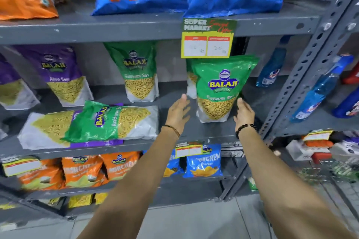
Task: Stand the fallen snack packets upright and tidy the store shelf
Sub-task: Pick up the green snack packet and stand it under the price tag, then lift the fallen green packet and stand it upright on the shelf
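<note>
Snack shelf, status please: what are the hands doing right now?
Left hand and right hand open, flanking upright green packet. Fallen green packet flat on purple packet. Nothing blocking.

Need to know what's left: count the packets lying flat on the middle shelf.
2: a green packet lying flat at the shelf's left front, on top of a purple packet lying under it. More could be hidden beneath.
</note>
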Demonstrator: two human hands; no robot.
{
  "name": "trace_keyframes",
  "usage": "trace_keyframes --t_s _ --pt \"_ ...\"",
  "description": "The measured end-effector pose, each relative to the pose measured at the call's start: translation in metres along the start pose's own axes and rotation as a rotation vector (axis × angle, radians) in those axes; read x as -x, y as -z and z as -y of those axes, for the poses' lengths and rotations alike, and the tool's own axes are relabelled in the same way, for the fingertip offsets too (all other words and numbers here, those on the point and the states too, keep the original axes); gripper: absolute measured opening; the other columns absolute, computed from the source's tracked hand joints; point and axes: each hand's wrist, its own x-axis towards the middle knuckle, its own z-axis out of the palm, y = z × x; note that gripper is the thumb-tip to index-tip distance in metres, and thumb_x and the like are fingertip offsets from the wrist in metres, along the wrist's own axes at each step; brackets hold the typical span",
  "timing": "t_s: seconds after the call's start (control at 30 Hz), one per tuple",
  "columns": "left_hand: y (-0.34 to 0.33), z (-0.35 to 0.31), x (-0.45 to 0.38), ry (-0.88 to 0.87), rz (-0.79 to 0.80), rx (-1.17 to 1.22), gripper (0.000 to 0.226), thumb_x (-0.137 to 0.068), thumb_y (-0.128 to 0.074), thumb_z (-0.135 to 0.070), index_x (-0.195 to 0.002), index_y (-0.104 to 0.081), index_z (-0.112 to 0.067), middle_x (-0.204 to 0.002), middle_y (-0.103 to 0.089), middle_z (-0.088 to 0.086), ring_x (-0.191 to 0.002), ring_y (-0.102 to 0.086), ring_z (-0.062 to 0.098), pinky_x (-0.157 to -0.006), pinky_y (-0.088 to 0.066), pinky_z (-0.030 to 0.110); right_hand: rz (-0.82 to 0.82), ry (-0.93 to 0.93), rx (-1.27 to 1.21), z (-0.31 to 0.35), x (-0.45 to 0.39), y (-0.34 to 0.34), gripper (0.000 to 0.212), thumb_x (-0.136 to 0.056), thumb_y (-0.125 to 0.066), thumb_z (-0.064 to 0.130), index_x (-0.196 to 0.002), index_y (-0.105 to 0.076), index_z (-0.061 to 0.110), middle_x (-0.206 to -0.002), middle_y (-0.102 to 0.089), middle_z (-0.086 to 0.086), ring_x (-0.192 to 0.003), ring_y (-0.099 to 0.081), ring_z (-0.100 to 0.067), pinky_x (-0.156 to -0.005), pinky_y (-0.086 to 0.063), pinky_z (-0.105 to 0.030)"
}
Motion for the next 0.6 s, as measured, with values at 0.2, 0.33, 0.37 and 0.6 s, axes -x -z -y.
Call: trace_keyframes --t_s 0.2,0.33,0.37,0.6 --pt "0.066 0.016 0.064 0.158 -0.029 0.115 0.062 -0.095 -0.039 -0.047 -0.144 -0.033 -0.011 -0.152 -0.036 0.007 -0.140 -0.035 0.026 -0.114 -0.030 0.042 -0.057 -0.042 0.008 -0.051 0.072 -0.038 0.028 -0.088 -0.055 0.011 -0.112 -0.060 -0.002 -0.105 -0.054 -0.012 -0.095 -0.045 -0.018 -0.101 -0.041 -0.042" --pt "0.109 0.018 0.090 0.227 -0.141 0.207 0.059 -0.093 -0.037 -0.054 -0.130 -0.048 -0.010 -0.149 -0.040 0.010 -0.133 -0.042 0.026 -0.111 -0.034 0.040 0.143 0.002 0.154 -0.062 0.117 -0.077 0.009 -0.088 -0.056 0.014 -0.083 -0.063 0.011 -0.081 -0.053 -0.002 -0.076 -0.047 -0.014 -0.083 -0.043 -0.034" --pt "0.118 0.017 0.093 0.237 -0.159 0.231 0.058 -0.092 -0.037 -0.055 -0.127 -0.050 -0.010 -0.149 -0.040 0.011 -0.132 -0.042 0.027 -0.110 -0.033 0.039 0.197 0.034 0.213 -0.063 0.124 -0.088 0.011 -0.088 -0.056 0.016 -0.078 -0.061 0.015 -0.080 -0.054 -0.002 -0.075 -0.047 -0.013 -0.079 -0.041 -0.030" --pt "0.148 -0.001 0.085 0.207 -0.405 0.467 0.078 -0.091 -0.035 -0.059 -0.149 -0.018 -0.011 -0.157 -0.021 0.014 -0.144 -0.025 0.031 -0.115 -0.029 0.041 0.572 0.280 0.871 -0.063 0.134 -0.166 0.041 -0.090 -0.054 0.023 -0.118 -0.058 -0.007 -0.126 -0.060 -0.022 -0.117 -0.055 -0.033 -0.103 -0.041 -0.039"
